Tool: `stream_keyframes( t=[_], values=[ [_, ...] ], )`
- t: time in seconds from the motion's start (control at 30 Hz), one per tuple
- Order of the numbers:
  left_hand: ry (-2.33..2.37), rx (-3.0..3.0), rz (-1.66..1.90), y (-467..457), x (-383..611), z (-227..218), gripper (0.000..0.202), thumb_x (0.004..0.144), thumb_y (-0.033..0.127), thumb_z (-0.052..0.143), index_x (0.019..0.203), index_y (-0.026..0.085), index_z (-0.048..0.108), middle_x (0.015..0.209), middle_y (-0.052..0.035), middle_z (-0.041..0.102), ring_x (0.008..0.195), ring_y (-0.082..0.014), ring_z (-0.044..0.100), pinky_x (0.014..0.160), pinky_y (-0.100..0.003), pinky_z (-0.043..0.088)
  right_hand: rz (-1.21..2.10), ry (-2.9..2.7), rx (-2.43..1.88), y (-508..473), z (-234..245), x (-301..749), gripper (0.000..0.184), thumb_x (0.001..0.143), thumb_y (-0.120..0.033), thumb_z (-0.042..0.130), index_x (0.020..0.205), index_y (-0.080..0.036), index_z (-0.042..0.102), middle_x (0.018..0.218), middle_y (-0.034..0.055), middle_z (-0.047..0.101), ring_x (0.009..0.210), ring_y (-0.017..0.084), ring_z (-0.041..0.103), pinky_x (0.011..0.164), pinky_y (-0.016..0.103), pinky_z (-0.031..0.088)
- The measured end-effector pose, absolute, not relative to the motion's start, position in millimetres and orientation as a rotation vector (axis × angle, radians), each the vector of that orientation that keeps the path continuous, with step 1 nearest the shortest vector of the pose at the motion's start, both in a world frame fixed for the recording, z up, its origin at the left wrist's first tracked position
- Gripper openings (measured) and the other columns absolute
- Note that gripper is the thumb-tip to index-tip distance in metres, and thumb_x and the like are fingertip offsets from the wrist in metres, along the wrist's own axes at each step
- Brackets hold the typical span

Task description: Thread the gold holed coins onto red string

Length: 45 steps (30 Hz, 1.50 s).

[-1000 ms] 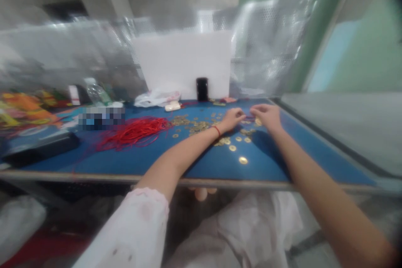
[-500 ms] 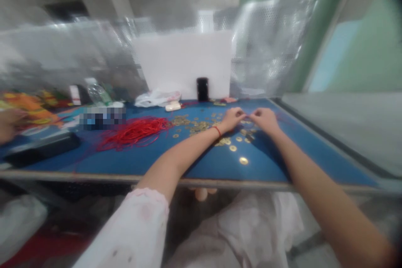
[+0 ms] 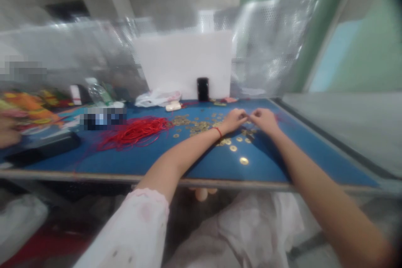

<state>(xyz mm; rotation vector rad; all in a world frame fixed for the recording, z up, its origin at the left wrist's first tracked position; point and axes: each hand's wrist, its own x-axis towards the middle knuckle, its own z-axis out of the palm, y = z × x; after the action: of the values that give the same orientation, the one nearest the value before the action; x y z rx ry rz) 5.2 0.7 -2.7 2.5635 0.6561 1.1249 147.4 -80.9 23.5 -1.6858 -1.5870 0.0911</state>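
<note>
My left hand, with a red string bracelet at the wrist, is closed in a pinch over the far right part of the table. Its fingertips meet those of my right hand, which is pinched too. Whatever lies between them is too small and blurred to name. Around and below the hands are many brass-coloured coins, loose on the blue tabletop. One coin lies nearest the front edge. Thin red strands show just beyond my right hand.
Left of the coins is a heap of red cords. A phone leans on a white board at the back. Farther left are a plastic bottle, a dark box and another person's blurred hand.
My two hands stay nearly in place, with the left fingertips shifted slightly to the right. At the far left, the other person's hand has moved a little.
</note>
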Motion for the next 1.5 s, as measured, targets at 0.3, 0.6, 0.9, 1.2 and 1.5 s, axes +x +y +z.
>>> stream_keyframes(
  t=[0.3, 0.6, 0.9, 1.2, 1.5],
  values=[
    [0.745, 2.565, 1.113, 2, 6, -2, 0.014, 0.085, 0.026, 0.06, 0.081, 0.014, 0.063, 0.082, -0.0044, 0.066, 0.079, -0.0165, 0.056, 0.074, -0.028, 0.042, 0.067, -1.586, -1.684, -80, 22, 148, 0.016, 0.075, -0.027, 0.058, 0.068, -0.016, 0.067, 0.067, 0.0046, 0.069, 0.067, 0.018, 0.06, 0.06, 0.025, 0.039],
    [0.819, 2.398, 1.174, 5, 6, -2, 0.015, 0.084, 0.027, 0.061, 0.081, 0.012, 0.065, 0.081, -0.0041, 0.067, 0.074, -0.0143, 0.056, 0.071, -0.026, 0.042, 0.067, -1.595, -1.749, -78, 20, 150, 0.018, 0.075, -0.03, 0.059, 0.066, -0.016, 0.067, 0.066, 0.0049, 0.068, 0.068, 0.018, 0.061, 0.058, 0.025, 0.037],
    [0.804, 2.731, 1.009, -4, 5, 1, 0.011, 0.088, 0.024, 0.058, 0.087, 0.015, 0.064, 0.086, -0.0056, 0.066, 0.084, -0.0177, 0.056, 0.077, -0.029, 0.042, 0.07, -1.596, -1.724, -79, 20, 149, 0.017, 0.075, -0.028, 0.058, 0.068, -0.016, 0.068, 0.066, 0.0049, 0.068, 0.067, 0.018, 0.061, 0.061, 0.025, 0.039],
    [0.771, 2.697, 1.035, -2, 5, 1, 0.017, 0.09, 0.028, 0.057, 0.087, 0.013, 0.063, 0.088, -0.0059, 0.067, 0.082, -0.017, 0.057, 0.076, -0.028, 0.042, 0.069, -1.593, -1.696, -78, 21, 148, 0.014, 0.074, -0.022, 0.056, 0.074, -0.016, 0.069, 0.066, 0.0046, 0.069, 0.067, 0.018, 0.062, 0.062, 0.026, 0.042],
    [0.773, 2.726, 1.027, -3, 4, 0, 0.019, 0.09, 0.031, 0.057, 0.086, 0.014, 0.064, 0.085, -0.0053, 0.066, 0.082, -0.0175, 0.057, 0.075, -0.028, 0.042, 0.102, -1.651, -1.649, -81, 21, 151, 0.016, 0.078, -0.023, 0.058, 0.072, -0.016, 0.071, 0.063, 0.0034, 0.069, 0.062, 0.016, 0.062, 0.061, 0.025, 0.043]
  ],
)
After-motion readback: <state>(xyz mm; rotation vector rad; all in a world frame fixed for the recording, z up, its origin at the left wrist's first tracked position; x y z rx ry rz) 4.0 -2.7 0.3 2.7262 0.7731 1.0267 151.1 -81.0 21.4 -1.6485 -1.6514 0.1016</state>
